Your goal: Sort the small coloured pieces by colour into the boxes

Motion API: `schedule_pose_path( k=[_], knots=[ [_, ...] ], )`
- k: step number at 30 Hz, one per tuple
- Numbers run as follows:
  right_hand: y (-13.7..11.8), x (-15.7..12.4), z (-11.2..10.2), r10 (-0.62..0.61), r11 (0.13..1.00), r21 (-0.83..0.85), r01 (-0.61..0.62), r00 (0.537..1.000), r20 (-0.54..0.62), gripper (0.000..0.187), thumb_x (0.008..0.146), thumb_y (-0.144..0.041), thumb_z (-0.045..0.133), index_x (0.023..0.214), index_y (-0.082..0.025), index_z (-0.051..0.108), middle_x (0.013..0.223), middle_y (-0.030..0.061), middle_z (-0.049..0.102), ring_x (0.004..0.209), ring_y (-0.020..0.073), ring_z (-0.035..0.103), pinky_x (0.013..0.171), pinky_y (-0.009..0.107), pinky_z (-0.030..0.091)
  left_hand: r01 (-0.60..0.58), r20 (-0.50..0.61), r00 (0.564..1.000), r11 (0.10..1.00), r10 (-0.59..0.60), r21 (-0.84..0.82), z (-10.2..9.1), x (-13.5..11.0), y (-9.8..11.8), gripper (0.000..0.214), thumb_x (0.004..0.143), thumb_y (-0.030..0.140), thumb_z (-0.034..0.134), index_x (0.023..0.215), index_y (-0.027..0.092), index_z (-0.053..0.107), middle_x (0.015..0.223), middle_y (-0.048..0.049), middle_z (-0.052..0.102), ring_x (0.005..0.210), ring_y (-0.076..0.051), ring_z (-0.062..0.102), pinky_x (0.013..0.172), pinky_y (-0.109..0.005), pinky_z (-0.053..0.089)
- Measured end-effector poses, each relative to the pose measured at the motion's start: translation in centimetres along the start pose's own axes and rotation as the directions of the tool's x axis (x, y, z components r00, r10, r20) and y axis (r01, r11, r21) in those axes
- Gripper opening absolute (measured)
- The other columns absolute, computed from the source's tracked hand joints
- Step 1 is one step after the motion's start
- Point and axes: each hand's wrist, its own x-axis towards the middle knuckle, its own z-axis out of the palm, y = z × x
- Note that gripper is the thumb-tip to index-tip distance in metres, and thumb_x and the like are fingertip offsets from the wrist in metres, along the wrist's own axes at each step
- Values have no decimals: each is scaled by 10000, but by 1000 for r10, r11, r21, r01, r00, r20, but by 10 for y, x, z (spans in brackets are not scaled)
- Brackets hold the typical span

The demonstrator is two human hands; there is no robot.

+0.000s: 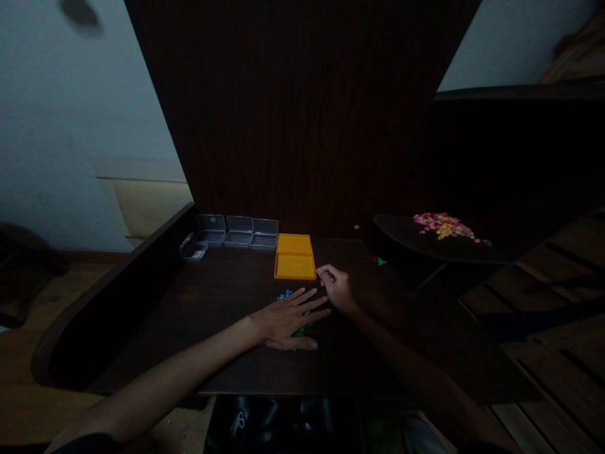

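My left hand (288,317) lies flat with its fingers spread over small green pieces (301,331) and blue pieces (285,294) on the dark desk (189,328). The pieces are partly hidden under the palm and fingers, so their kind is unclear. My right hand (336,287) is curled, thumb and fingers together, at the near right corner of an open yellow box (293,267). Whatever its fingertips hold, if anything, is too small to make out. The yellow box lies with its lid folded back, and its inside looks bare.
Several clear plastic boxes (239,238) with raised lids line the back left, a smaller clear case (193,250) before them. Pink, yellow and orange pieces (444,226) are heaped on the right shelf (401,233). A green and red bit (379,260) lies at the desk's right. A raised side panel (118,296) bounds the left.
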Motion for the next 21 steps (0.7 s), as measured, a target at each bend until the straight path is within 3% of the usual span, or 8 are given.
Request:
schedule_pose_path(
  k=[4, 6, 10, 13, 16, 18, 21],
  knots=[
    [-1, 1, -1, 9, 999, 36, -9, 1000, -5, 234, 852, -345, 500, 760, -178, 636, 568, -18, 553, 522, 118, 511, 531, 229, 393, -21, -114, 993, 999, 24, 24, -17, 3, 1, 642, 927, 516, 425, 1458, 169, 324, 1539, -126, 304, 1454, -303, 189, 1181, -473, 219],
    [-2, 1, -1, 10, 998, 65, -9, 1000, -16, 246, 858, -355, 490, 755, -180, 630, 555, -23, 532, 523, 119, 506, 537, 230, 398, -1, -223, 975, 999, 8, 35, -29, 2, 0, 539, 949, 441, 422, 1406, 156, 392, 1484, -140, 393, 1400, -275, 317, 1149, -437, 298],
    [-6, 1, -2, 19, 997, 80, -17, 1000, -21, 272, 870, -375, 480, 740, -181, 621, 514, -35, 481, 504, 116, 482, 521, 227, 379, 101, -449, 891, 994, -68, 49, -47, -2, -5, 292, 980, 296, 372, 1107, 138, 581, 1076, -114, 631, 1020, -195, 575, 917, -341, 471],
    [-8, 0, -2, 27, 997, 77, -26, 1000, -7, 267, 863, -376, 487, 747, -180, 625, 513, -33, 488, 501, 118, 484, 512, 227, 372, 170, -573, 814, 983, -101, 68, -51, -8, -11, 317, 982, 254, 353, 787, 143, 577, 773, -65, 589, 746, -157, 533, 733, -293, 458],
    [-7, -1, -2, 22, 998, 61, -22, 1000, 4, 263, 863, -371, 488, 747, -179, 625, 515, -32, 489, 498, 119, 485, 509, 227, 368, 216, -637, 759, 975, -134, 52, -47, -15, -18, 369, 977, 240, 363, 643, 161, 499, 615, -16, 509, 596, -126, 454, 648, -272, 401],
    [-7, -2, -2, 8, 999, 34, -9, 1000, 16, 265, 867, -370, 486, 743, -181, 624, 519, -29, 498, 501, 119, 488, 514, 228, 366, 238, -635, 755, 971, -164, 32, -40, -21, -22, 397, 972, 244, 378, 592, 167, 466, 548, 11, 466, 530, -107, 415, 616, -262, 370],
    [-7, -4, -2, -13, 1000, -16, 13, 999, 41, 271, 870, -377, 488, 743, -181, 627, 530, -24, 518, 502, 118, 490, 518, 228, 364, 267, -572, 783, 963, -244, -45, -25, -29, -28, 436, 962, 275, 401, 542, 165, 438, 488, 32, 419, 462, -83, 389, 532, -236, 308]
  ],
)
